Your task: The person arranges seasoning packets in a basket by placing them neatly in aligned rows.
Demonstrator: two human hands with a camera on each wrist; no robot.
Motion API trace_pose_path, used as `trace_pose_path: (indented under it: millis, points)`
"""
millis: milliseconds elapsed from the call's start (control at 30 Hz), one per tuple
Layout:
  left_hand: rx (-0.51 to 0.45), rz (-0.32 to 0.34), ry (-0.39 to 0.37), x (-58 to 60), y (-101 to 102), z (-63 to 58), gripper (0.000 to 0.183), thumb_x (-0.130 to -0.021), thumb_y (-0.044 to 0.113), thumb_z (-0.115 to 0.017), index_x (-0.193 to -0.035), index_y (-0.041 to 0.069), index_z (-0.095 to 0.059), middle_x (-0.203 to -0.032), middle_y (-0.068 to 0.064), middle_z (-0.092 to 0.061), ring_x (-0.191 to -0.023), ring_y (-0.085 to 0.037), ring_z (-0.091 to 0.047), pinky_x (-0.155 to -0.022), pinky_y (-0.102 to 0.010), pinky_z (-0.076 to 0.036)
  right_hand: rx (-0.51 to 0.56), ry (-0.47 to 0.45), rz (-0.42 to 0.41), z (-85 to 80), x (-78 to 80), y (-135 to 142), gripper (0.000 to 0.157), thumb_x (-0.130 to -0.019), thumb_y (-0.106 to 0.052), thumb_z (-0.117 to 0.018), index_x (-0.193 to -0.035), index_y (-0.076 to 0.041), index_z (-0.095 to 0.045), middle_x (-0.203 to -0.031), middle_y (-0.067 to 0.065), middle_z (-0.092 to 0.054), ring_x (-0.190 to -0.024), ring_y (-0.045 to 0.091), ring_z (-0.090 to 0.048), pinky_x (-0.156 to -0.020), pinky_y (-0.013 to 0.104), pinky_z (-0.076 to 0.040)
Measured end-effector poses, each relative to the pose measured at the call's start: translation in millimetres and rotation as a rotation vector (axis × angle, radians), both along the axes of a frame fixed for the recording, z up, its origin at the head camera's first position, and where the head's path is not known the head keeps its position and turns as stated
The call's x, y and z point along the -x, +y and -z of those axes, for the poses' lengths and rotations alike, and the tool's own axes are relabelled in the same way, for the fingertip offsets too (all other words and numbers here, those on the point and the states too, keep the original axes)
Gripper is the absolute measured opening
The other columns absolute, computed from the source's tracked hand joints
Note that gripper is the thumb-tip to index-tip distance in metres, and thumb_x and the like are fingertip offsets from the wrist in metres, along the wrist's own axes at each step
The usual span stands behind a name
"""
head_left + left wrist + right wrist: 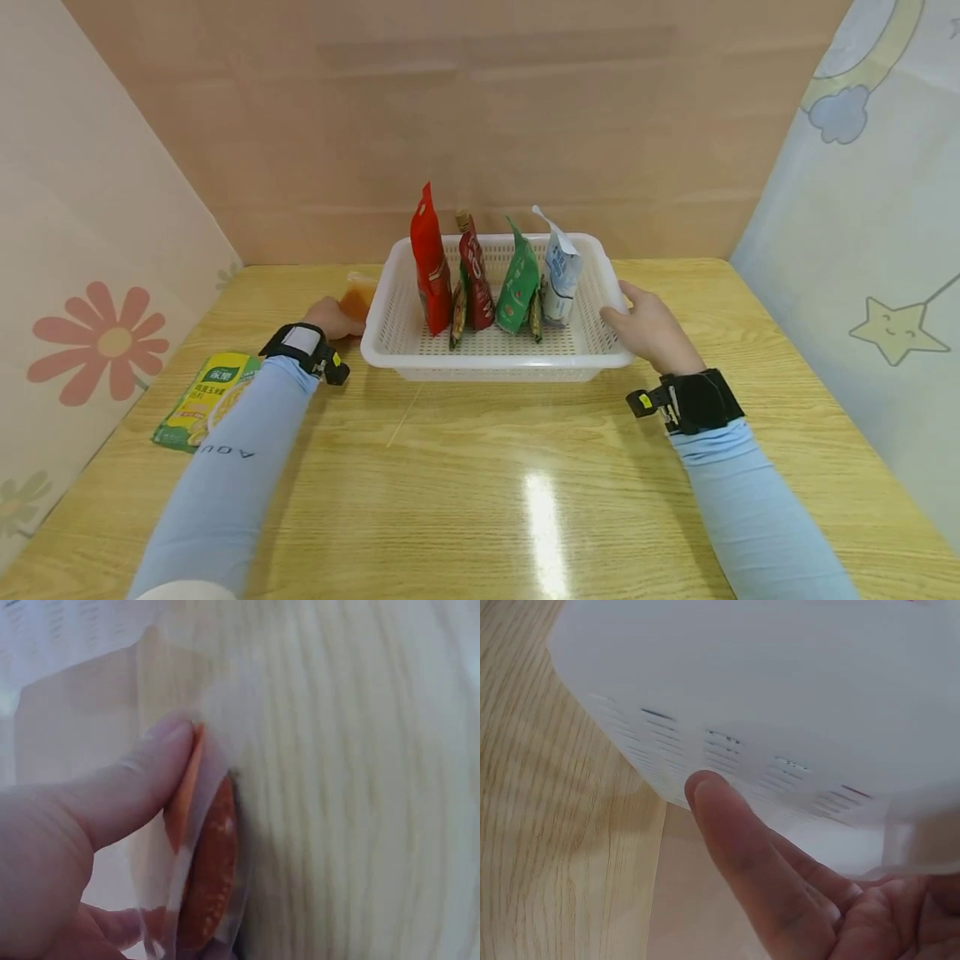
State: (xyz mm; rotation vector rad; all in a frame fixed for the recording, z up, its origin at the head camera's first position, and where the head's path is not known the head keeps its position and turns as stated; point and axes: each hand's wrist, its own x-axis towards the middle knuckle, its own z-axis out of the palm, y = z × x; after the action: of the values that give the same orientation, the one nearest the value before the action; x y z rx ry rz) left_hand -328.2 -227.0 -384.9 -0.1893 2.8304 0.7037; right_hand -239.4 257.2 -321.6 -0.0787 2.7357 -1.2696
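Observation:
My left hand (330, 318) pinches a clear plastic packet with orange-red contents (358, 298), just left of the white plastic basket (495, 362). In the left wrist view the thumb presses along the packet's edge (210, 874), close over the wood. At the basket's right end, my right hand (651, 325) grips the rim, its thumb over the edge. Fingers (742, 847) reach along the slotted outer wall in the right wrist view. Upright in the basket stand a red bag (430, 267), a dark red bag (476, 279), a green bag (520, 287) and a white-and-blue bag (561, 271).
A yellow-and-green food packet (210, 400) lies flat on the wooden table (465, 475), partly behind my left forearm. Thinner packets (459, 308) stand between the bags. A brown back panel (495, 125) rises behind the table, with patterned side walls (847, 275).

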Motion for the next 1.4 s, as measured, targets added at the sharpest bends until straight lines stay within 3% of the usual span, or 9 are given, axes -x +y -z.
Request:
trace_pose_path:
  millis: [233, 333, 467, 567, 667, 767, 1033, 1200, 1400]
  points:
    - [-0.256, -0.091, 0.040, -16.5, -15, -12.7, 0.057, -0.079, 0.032, -0.083, -0.108, -0.011, -0.060, -0.092, -0.014, -0.061, -0.076, -0.023, -0.059, -0.062, -0.027, -0.048, -0.003, 0.001, 0.000, 0.6, 0.6, 0, 0.064, -0.102, -0.021, -0.048, -0.157, -0.002, -0.020, -0.129, 0.030, -0.056, -0.099, 0.036, -0.064, -0.074, 0.039, -0.057]
    - [-0.424, -0.155, 0.104, -27.2, -20, -21.1, 0.057, -0.085, 0.023, -0.080, -0.122, -0.014, -0.055, -0.109, -0.021, -0.063, -0.089, -0.027, -0.065, -0.070, -0.028, -0.056, -0.004, 0.003, 0.001, 0.8, 0.4, 0, 0.064, -0.102, -0.021, -0.047, -0.156, -0.001, -0.020, -0.129, 0.030, -0.055, -0.099, 0.036, -0.064, -0.075, 0.040, -0.057]
    - [-0.603, -0.316, 0.246, -43.0, -19, -34.3, 0.079, -0.088, 0.022, -0.077, -0.146, -0.008, -0.033, -0.143, -0.025, -0.044, -0.124, -0.035, -0.051, -0.096, -0.037, -0.051, 0.002, -0.003, 0.003, 1.0, 0.2, -1, 0.065, -0.102, -0.021, -0.048, -0.157, -0.002, -0.019, -0.128, 0.030, -0.056, -0.098, 0.035, -0.065, -0.074, 0.038, -0.056]
    - [-0.717, -0.405, 0.355, -53.3, -17, -46.6, 0.083, -0.088, 0.023, -0.076, -0.150, -0.002, -0.028, -0.150, -0.021, -0.037, -0.132, -0.034, -0.044, -0.102, -0.042, -0.046, 0.007, -0.010, 0.006, 1.1, 0.2, -1, 0.066, -0.102, -0.021, -0.048, -0.157, -0.002, -0.019, -0.126, 0.030, -0.057, -0.097, 0.034, -0.065, -0.073, 0.038, -0.056]
    - [-0.794, -0.421, 0.438, -62.4, -12, -61.1, 0.080, -0.087, 0.024, -0.076, -0.149, 0.003, -0.031, -0.149, -0.017, -0.039, -0.132, -0.031, -0.045, -0.103, -0.043, -0.045, 0.003, -0.013, 0.006, 0.9, 0.1, -1, 0.066, -0.102, -0.022, -0.048, -0.157, -0.002, -0.018, -0.126, 0.030, -0.058, -0.097, 0.034, -0.066, -0.073, 0.037, -0.056]
    - [-0.834, -0.395, 0.494, -70.2, -5, -76.8, 0.078, -0.085, 0.023, -0.078, -0.148, 0.007, -0.034, -0.148, -0.016, -0.043, -0.131, -0.028, -0.047, -0.104, -0.044, -0.045, -0.007, -0.009, 0.005, 0.5, -0.2, -1, 0.066, -0.102, -0.022, -0.048, -0.157, -0.002, -0.018, -0.126, 0.030, -0.058, -0.097, 0.034, -0.065, -0.073, 0.038, -0.056]
    - [-1.007, -0.191, 0.637, -95.5, 28, -117.3, 0.073, -0.081, 0.016, -0.082, -0.140, 0.008, -0.040, -0.139, -0.015, -0.052, -0.126, -0.028, -0.051, -0.107, -0.047, -0.041, -0.032, -0.005, -0.001, -3.7, -1.9, 2, 0.065, -0.102, -0.025, -0.047, -0.157, -0.002, -0.020, -0.128, 0.030, -0.056, -0.100, 0.037, -0.063, -0.072, 0.037, -0.056]
    - [-1.048, -0.071, 0.610, -111.5, 57, -132.5, 0.065, -0.081, 0.014, -0.082, -0.135, 0.012, -0.046, -0.133, -0.015, -0.058, -0.121, -0.029, -0.055, -0.104, -0.048, -0.044, -0.080, 0.035, 0.002, -14.7, -7.7, 7, 0.068, -0.104, -0.033, -0.042, -0.156, 0.002, -0.015, -0.137, 0.033, -0.049, -0.116, 0.043, -0.058, -0.085, 0.048, -0.055]
    - [-1.028, 0.085, 0.522, -126.4, 95, -134.8, 0.060, -0.086, 0.011, -0.079, -0.135, 0.008, -0.044, -0.129, -0.016, -0.060, -0.117, -0.029, -0.058, -0.101, -0.048, -0.047, -0.131, 0.225, 0.067, -36.0, -25.0, 5, 0.065, -0.104, -0.038, -0.040, -0.155, -0.001, -0.025, -0.146, 0.027, -0.044, -0.129, 0.045, -0.046, -0.099, 0.060, -0.043]
